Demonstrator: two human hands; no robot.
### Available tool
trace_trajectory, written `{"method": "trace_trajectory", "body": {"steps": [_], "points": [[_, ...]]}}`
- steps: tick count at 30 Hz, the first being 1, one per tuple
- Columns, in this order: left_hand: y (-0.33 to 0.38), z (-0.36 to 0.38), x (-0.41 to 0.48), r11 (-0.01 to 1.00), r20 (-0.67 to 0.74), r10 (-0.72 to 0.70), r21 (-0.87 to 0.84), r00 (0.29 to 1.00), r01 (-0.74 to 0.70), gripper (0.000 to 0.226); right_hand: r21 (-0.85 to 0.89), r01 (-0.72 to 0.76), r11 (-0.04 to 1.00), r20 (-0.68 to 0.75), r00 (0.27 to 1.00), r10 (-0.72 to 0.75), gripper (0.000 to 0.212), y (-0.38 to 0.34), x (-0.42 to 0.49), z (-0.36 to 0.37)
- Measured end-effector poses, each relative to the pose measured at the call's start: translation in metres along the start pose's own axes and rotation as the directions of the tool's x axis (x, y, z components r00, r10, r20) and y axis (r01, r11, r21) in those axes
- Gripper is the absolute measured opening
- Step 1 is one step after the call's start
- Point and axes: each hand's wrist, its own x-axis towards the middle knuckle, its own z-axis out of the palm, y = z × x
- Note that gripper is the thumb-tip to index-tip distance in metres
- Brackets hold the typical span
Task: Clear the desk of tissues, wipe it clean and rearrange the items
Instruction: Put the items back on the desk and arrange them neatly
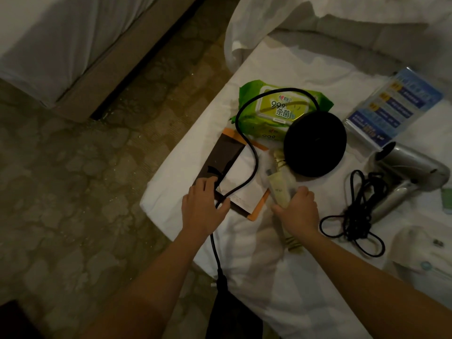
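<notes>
Head view, seemingly mid-rearranging: left hand (204, 204) lies flat on a folder (226, 154), right hand (297, 207) grips a tube (276, 189), which likely needs a tidy spot beyond the hands.

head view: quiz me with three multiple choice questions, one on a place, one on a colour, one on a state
1. Where does the silver hair dryer lie relative to the black round base?
A) to its left
B) to its right
C) on top of it

2. What colour is the wet wipes pack?
A) red
B) green
C) black

3. What is the right hand doing?
A) lying flat and open
B) holding a coiled cord
C) gripping a pale tube

Answers:
1 B, the dryer lies further right, apart from the base.
2 B, its wrapper and lid are green.
3 C, the fingers curl round the tube.
</notes>
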Motion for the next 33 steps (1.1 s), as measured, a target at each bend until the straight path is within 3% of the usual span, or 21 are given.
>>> {"method": "trace_trajectory", "body": {"steps": [6, 12, 17, 23, 33], "points": [[0.002, -0.001, 0.003, 1.000, 0.007, 0.000, 0.011, 1.000, 0.000, 0.061, 0.003, 0.024, 1.000, -0.031, 0.999, -0.024, 0.063, 0.004, -0.002, -0.002], [0.003, 0.000, -0.002, 1.000, 0.013, 0.006, 0.009, 1.000, -0.006, 0.062, 0.070, 0.051, 0.996, 0.025, 0.998, -0.053, 0.066, 0.011, -0.001, -0.003], [0.009, 0.001, -0.005, 1.000, 0.016, 0.023, 0.008, 1.000, -0.023, 0.060, 0.027, 0.079, 0.996, 0.054, 0.995, -0.080, 0.052, 0.013, -0.001, -0.007], [0.019, -0.001, -0.003, 0.998, 0.027, 0.060, 0.016, 0.998, -0.060, 0.059, 0.103, 0.082, 0.991, 0.098, 0.991, -0.093, 0.049, 0.018, -0.011, -0.021], [0.074, -0.008, 0.015, 0.977, 0.122, 0.173, 0.101, 0.977, -0.186, 0.061, 0.384, -0.039, 0.923, -0.022, 0.998, 0.051, 0.049, 0.061, -0.026, -0.088]]}}
